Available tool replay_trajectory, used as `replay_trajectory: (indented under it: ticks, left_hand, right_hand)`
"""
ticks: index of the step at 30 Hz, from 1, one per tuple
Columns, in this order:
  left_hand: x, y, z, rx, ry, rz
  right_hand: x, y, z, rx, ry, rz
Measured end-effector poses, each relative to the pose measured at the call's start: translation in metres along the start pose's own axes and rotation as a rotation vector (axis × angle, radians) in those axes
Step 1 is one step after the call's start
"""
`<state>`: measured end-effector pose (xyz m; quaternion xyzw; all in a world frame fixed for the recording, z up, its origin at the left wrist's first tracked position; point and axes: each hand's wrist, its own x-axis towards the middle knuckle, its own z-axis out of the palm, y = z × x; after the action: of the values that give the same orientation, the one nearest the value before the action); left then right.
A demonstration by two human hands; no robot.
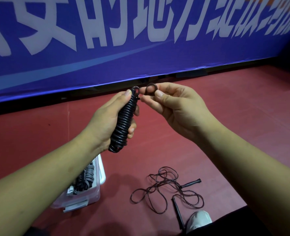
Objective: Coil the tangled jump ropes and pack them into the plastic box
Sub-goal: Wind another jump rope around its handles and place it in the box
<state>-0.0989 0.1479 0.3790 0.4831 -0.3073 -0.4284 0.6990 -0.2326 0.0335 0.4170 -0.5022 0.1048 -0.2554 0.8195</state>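
1. Centrally, the left hand [106, 120] grips a tightly wound black jump rope bundle [123, 121]. Fingers curl round its middle and the thumb lies along the upper coils. The bundle is tilted.
2. Right hand [176, 106] pinches the rope's free loop [151, 87] between thumb and fingertips, just beside the bundle's top.
3. Plastic box [89, 198] sits on the red floor [242, 116], partly hidden under the left forearm, with grey and black coiled ropes [85, 179] inside.
4. Tangled jump rope [164, 189] lies on the floor right of the box, apart from it, with two black handles [191, 183].
5. White shoe [198, 220] is near the lower handle. A blue banner [140, 57] stands behind.
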Motion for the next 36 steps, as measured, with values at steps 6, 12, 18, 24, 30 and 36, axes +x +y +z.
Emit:
replay_trajectory:
  ticks: [6,12,18,24,30,36]
  left_hand:
    - [-0.003,0.0,0.006,0.142,0.027,0.061]
    - [-0.002,-0.002,0.008,0.356,0.06,0.116]
    - [-0.001,-0.006,0.009,0.445,0.076,0.137]
    - [-0.001,-0.012,0.01,0.5,0.067,0.161]
    - [-0.001,-0.012,0.008,0.656,0.013,0.246]
    - [-0.002,-0.015,0.009,0.649,-0.023,0.226]
  right_hand:
    - [0.002,-0.001,-0.002,-0.008,0.088,0.02]
    - [-0.001,-0.006,-0.004,-0.235,0.09,0.081]
    - [0.0,-0.011,-0.007,-0.358,0.131,0.163]
    - [0.0,-0.015,-0.01,-0.435,0.15,0.206]
    - [0.0,-0.017,-0.012,-0.443,0.153,0.245]
    - [0.0,-0.017,-0.017,-0.454,0.136,0.283]
